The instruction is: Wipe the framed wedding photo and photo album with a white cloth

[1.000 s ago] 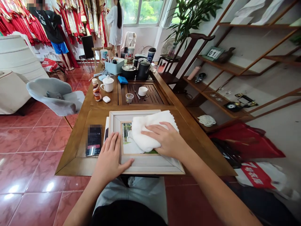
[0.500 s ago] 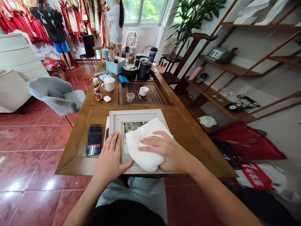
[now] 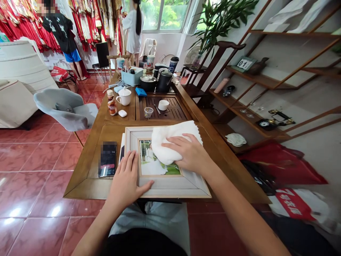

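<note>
A pale picture frame [image 3: 170, 186] with a photo [image 3: 150, 161] in it lies flat at the near edge of the wooden table. My left hand [image 3: 129, 177] rests on its left side, fingers stretched out and thumb apart. On the upper right of the frame, my right hand [image 3: 190, 153] presses a bunched white cloth [image 3: 166, 144] with its fingers bent over it. The cloth covers the photo's upper right part and the frame's far right corner. Just left of my left hand lies a dark phone [image 3: 108, 159] with its screen lit.
Beyond the frame stand a small plastic tub [image 3: 148, 112], a white cup [image 3: 163, 104], a lidded mug [image 3: 124, 96], a bottle [image 3: 112, 103] and a black kettle [image 3: 163, 81]. A grey chair [image 3: 66, 110] is at the left, a wooden shelf [image 3: 255, 74] at the right. Two people stand far back.
My right hand has slid the cloth away from me and to the right, uncovering more of the photo and the frame's near right corner. My left hand stays on the frame.
</note>
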Tool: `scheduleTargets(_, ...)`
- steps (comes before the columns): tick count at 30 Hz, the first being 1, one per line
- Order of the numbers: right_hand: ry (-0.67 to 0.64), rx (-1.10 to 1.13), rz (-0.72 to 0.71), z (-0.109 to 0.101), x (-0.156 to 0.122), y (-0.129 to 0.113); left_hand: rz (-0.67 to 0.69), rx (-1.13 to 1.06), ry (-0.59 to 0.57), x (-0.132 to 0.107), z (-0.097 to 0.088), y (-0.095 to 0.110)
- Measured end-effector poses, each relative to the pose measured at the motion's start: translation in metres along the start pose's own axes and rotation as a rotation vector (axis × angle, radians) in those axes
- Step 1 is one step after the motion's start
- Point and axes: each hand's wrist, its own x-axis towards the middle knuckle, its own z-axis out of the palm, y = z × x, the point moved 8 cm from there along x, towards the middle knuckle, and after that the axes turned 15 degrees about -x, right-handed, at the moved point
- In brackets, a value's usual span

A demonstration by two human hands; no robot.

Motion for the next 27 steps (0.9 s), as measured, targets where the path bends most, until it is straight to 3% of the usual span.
scheduleTargets(10, -0.152, 0.151, -0.071, -0.038, -0.043, -0.039, -0.015, 0.012, -0.012, 0.0, 0.001, 0.001)
scheduleTargets(13, -0.131, 0.097, -0.061, -0.035, -0.04, -0.036, -0.01, 0.013, -0.015, 0.0, 0.001, 0.0)
scheduleTargets(21, -0.013, -0.116, 0.05, -0.003, -0.004, 0.001, -0.008, 0.001, -0.011, 0.0, 0.0, -0.001)
scheduleTargets(27, -0.024, -0.043, 0.039, -0.011, -0.017, -0.008, -0.013, 0.023, -0.008, 0.0, 0.0, 0.0)
